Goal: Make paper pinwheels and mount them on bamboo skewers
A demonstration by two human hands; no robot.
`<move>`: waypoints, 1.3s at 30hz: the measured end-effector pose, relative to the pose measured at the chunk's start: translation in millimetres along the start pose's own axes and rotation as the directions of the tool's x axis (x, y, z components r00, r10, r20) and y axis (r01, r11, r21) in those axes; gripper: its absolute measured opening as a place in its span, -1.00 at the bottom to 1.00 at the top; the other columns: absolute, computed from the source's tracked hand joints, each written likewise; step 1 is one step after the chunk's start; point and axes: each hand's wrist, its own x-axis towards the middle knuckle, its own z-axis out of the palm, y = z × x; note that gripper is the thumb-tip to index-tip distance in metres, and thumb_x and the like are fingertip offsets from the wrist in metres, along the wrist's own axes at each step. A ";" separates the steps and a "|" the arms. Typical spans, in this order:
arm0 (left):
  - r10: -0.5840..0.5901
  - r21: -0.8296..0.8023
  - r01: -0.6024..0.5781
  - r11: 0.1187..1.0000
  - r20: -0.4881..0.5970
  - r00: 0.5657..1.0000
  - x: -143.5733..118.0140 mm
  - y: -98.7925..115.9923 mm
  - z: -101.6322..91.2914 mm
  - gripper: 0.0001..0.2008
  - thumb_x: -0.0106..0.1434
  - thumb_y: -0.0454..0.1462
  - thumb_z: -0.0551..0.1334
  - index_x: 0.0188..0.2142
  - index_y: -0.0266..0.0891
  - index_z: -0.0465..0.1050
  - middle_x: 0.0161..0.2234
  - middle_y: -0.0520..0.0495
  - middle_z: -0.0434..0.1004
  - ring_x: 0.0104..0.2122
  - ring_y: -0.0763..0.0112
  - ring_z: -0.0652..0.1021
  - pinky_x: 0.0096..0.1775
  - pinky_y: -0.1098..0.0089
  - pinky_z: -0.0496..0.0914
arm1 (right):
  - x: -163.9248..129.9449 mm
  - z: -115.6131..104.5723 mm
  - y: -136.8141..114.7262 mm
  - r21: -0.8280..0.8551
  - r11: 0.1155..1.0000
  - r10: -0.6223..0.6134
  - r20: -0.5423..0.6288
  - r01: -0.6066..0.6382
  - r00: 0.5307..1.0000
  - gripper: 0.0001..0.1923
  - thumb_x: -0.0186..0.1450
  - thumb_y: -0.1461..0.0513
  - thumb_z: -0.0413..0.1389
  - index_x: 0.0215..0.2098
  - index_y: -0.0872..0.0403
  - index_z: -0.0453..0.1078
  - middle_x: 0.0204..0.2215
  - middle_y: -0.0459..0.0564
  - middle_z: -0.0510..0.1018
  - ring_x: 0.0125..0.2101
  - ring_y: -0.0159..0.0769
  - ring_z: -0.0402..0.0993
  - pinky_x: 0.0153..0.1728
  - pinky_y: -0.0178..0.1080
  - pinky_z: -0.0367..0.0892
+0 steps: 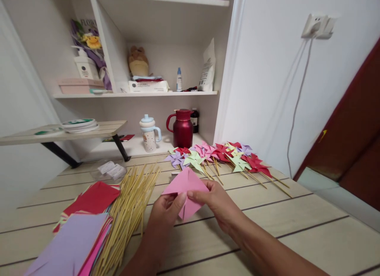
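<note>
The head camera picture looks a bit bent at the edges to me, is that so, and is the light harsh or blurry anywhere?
In the head view, wide-angle distortion makes the shelf unit and wall edges lean. The light is soft and even, without glare and with only faint shadows on the table. The pink paper, held by the left hand and right hand, is sharp; the paper stack at the corner looks slightly smeared.

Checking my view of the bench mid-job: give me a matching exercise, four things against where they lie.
Things:
1 pink paper
2 bamboo sticks
3 finished pinwheels
4 red jug

Places:
A back ledge under the shelf
B far side of the table, in a row
C between both hands
D left of the hands, beside the paper stack

Pairs: 1-C, 2-D, 3-B, 4-A
</note>
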 end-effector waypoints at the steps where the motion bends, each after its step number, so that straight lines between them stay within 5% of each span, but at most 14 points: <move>1: -0.010 -0.007 0.010 1.000 0.009 1.000 -0.9 1.0 0.3 -0.58 -0.02 -0.05 0.44 -0.24 -0.30 0.61 -0.32 -0.19 0.68 -0.27 0.08 0.64 -0.18 0.20 0.47 | -0.6 1.4 0.6 -0.005 1.000 0.009 0.010 -0.009 1.000 -0.72 -0.07 0.18 0.38 -0.42 0.18 0.57 -0.54 -0.06 0.59 -0.53 -0.33 0.40 -0.40 -0.29 0.25; 6: -0.056 -0.028 0.055 0.998 -0.034 0.998 -0.9 1.3 -2.3 -0.61 -0.02 -0.10 0.45 -0.25 -0.32 0.63 -0.36 -0.17 0.69 -0.29 0.09 0.65 -0.17 0.18 0.48 | -2.9 4.9 2.0 0.013 0.999 0.045 0.043 -0.046 0.998 -0.70 -0.07 0.17 0.37 -0.41 0.19 0.57 -0.54 -0.05 0.58 -0.53 -0.34 0.39 -0.41 -0.29 0.23; 15: -0.087 -0.041 0.090 0.995 0.056 0.995 -3.2 7.9 -2.4 -0.62 -0.01 -0.09 0.43 -0.27 -0.32 0.64 -0.36 -0.18 0.68 -0.31 0.13 0.64 -0.17 0.22 0.46 | -1.5 3.7 5.2 0.033 0.999 0.041 0.046 -0.043 0.998 -0.66 -0.04 0.18 0.37 -0.33 0.21 0.58 -0.49 -0.01 0.61 -0.49 -0.31 0.42 -0.38 -0.27 0.24; 22: -0.079 0.102 0.088 0.991 -0.087 0.993 1.6 0.0 -7.7 -0.74 -0.04 -0.13 0.44 -0.44 -0.29 0.61 -0.47 -0.09 0.65 -0.42 0.27 0.59 -0.33 0.39 0.40 | -0.8 3.1 6.8 0.033 0.998 0.051 0.037 -0.052 0.998 -0.67 -0.05 0.17 0.37 -0.37 0.23 0.57 -0.50 0.02 0.61 -0.51 -0.32 0.42 -0.40 -0.26 0.25; 33: -0.063 0.252 0.081 0.964 -0.077 0.995 6.6 -7.1 -16.7 -0.73 0.00 -0.10 0.39 -0.45 -0.29 0.60 -0.47 -0.08 0.61 -0.42 0.30 0.53 -0.36 0.40 0.34 | -1.4 6.6 8.4 0.045 0.995 0.091 0.062 -0.094 0.994 -0.62 -0.06 0.15 0.40 -0.36 0.25 0.54 -0.48 0.06 0.60 -0.49 -0.29 0.43 -0.38 -0.24 0.28; 39: -0.102 0.227 0.125 0.966 -0.113 0.988 6.6 -7.4 -21.8 -0.67 0.00 -0.05 0.40 -0.53 -0.30 0.53 -0.54 -0.05 0.52 -0.51 0.40 0.43 -0.42 0.41 0.27 | 2.1 1.1 9.6 -0.040 0.999 -0.014 0.055 0.017 0.998 -0.63 0.13 -0.01 0.28 -0.45 0.15 0.44 -0.54 -0.09 0.48 -0.50 -0.37 0.33 -0.38 -0.28 0.22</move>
